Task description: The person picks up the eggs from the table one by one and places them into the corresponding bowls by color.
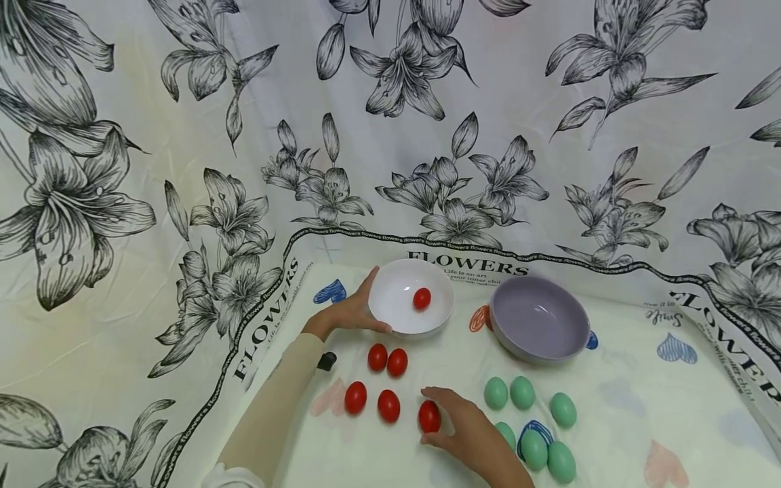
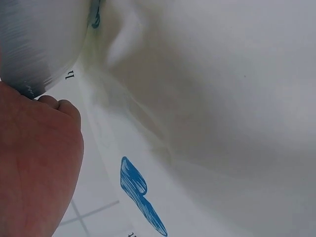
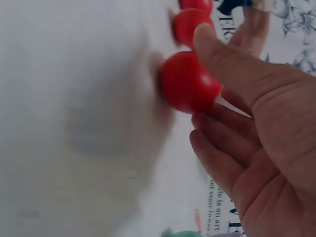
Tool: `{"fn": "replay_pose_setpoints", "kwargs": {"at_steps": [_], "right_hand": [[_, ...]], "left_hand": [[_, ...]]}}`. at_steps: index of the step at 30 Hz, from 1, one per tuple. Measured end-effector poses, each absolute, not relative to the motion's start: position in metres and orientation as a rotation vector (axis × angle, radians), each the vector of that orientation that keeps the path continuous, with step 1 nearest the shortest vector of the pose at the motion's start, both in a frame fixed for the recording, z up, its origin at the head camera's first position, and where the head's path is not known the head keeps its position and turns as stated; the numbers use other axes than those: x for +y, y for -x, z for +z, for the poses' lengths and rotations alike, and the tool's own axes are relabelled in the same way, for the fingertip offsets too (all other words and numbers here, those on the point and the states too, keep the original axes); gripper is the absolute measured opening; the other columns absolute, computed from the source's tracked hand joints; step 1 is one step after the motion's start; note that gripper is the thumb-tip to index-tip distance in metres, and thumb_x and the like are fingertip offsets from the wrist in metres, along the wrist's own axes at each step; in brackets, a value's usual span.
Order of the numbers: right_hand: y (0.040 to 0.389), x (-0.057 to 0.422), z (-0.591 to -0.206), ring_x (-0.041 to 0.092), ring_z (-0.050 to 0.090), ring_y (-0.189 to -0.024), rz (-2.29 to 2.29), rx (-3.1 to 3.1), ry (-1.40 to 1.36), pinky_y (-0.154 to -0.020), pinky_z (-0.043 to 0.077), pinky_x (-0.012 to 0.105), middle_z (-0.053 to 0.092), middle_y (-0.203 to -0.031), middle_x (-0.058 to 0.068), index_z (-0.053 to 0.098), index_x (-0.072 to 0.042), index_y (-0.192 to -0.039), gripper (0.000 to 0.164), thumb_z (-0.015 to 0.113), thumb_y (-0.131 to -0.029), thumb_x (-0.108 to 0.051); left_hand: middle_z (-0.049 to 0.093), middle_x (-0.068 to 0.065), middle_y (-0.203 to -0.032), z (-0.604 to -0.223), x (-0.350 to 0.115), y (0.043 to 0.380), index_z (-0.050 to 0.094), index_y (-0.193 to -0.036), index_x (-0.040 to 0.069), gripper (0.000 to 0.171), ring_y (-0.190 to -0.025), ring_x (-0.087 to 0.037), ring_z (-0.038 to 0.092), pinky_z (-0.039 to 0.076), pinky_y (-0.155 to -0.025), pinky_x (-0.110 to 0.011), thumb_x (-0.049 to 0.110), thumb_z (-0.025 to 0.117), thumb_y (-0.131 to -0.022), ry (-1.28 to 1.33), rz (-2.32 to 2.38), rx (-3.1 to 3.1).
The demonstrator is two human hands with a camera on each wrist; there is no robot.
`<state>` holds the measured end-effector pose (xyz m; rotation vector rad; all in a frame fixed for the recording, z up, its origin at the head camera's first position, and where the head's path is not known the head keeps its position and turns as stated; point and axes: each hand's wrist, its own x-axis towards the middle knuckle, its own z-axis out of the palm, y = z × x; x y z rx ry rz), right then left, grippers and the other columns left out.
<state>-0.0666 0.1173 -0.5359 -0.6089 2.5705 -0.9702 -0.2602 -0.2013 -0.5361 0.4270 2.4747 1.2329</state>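
My left hand (image 1: 350, 308) grips the left side of a white bowl (image 1: 439, 318), thumb at the near rim. Inside the bowl lies one red egg (image 1: 422, 299). My right hand (image 1: 460, 430) is spread around another red egg (image 1: 430, 416) on the cloth, small gaps showing between it and the fingertips. In the right wrist view, the thumb reaches over this red egg (image 3: 187, 83) and the fingers lie below it. Several more red eggs (image 1: 388, 406) rest left of the right hand. The left wrist view catches the left hand (image 2: 37, 158) against the bowl (image 2: 42, 42).
A purple bowl (image 1: 539, 318) stands right of the white one. Several green eggs (image 1: 563, 410) lie in front of it, some close to the right forearm. A small black object (image 1: 327, 360) sits beside the left sleeve. Flower-printed cloth (image 1: 390, 163) rises behind the bowls.
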Motion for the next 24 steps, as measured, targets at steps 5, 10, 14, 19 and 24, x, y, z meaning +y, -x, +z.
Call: {"fn": "replay_pose_setpoints", "kwargs": {"at_steps": [5, 10, 14, 19, 24], "right_hand": [[0.060, 0.120, -0.547, 0.022, 0.065, -0.129, -0.941, 2.598, 0.590, -0.106, 0.055, 0.046, 0.068, -0.139, -0.005, 0.065, -0.020, -0.142, 0.058, 0.087, -0.090, -0.034], [0.058, 0.122, -0.552, 0.019, 0.068, -0.122, -0.965, 2.586, 0.545, -0.103, 0.057, 0.045, 0.071, -0.135, -0.006, 0.067, -0.021, -0.141, 0.058, 0.086, -0.089, -0.038], [0.059, 0.124, -0.551, 0.018, 0.070, -0.117, -1.011, 2.568, 0.549, -0.098, 0.060, 0.044, 0.072, -0.132, -0.007, 0.068, -0.022, -0.140, 0.058, 0.087, -0.089, -0.039], [0.071, 0.126, -0.540, 0.023, 0.073, -0.115, -1.098, 2.556, 0.572, -0.094, 0.062, 0.040, 0.072, -0.133, -0.004, 0.067, -0.020, -0.142, 0.058, 0.086, -0.090, -0.039], [0.094, 0.124, -0.513, 0.023, 0.073, -0.119, -1.268, 2.615, 0.606, -0.094, 0.061, 0.037, 0.073, -0.133, -0.004, 0.066, -0.020, -0.143, 0.060, 0.088, -0.089, -0.033]], "left_hand": [[0.002, -0.002, -0.179, -0.536, -0.201, 0.260, -0.014, -0.170, 0.028, 0.147, -0.160, -0.034, 0.019, 0.029, -0.124, -0.064, 0.046, 0.097, -0.074, -0.443, 1.257, 2.463], [0.001, 0.000, -0.179, -0.535, -0.201, 0.259, -0.014, -0.170, 0.029, 0.148, -0.161, -0.033, 0.019, 0.029, -0.124, -0.063, 0.047, 0.097, -0.073, -0.445, 1.246, 2.464], [0.001, 0.000, -0.179, -0.536, -0.201, 0.259, -0.013, -0.170, 0.027, 0.148, -0.161, -0.033, 0.019, 0.029, -0.124, -0.063, 0.047, 0.097, -0.073, -0.443, 1.250, 2.462], [0.001, -0.001, -0.179, -0.535, -0.202, 0.258, -0.015, -0.169, 0.028, 0.146, -0.161, -0.032, 0.018, 0.025, -0.126, -0.061, 0.041, 0.097, -0.075, -0.449, 1.269, 2.440], [0.002, -0.003, -0.178, -0.534, -0.201, 0.258, -0.014, -0.169, 0.028, 0.148, -0.160, -0.033, 0.019, 0.024, -0.127, -0.061, 0.045, 0.097, -0.074, -0.440, 1.276, 2.448]]}}
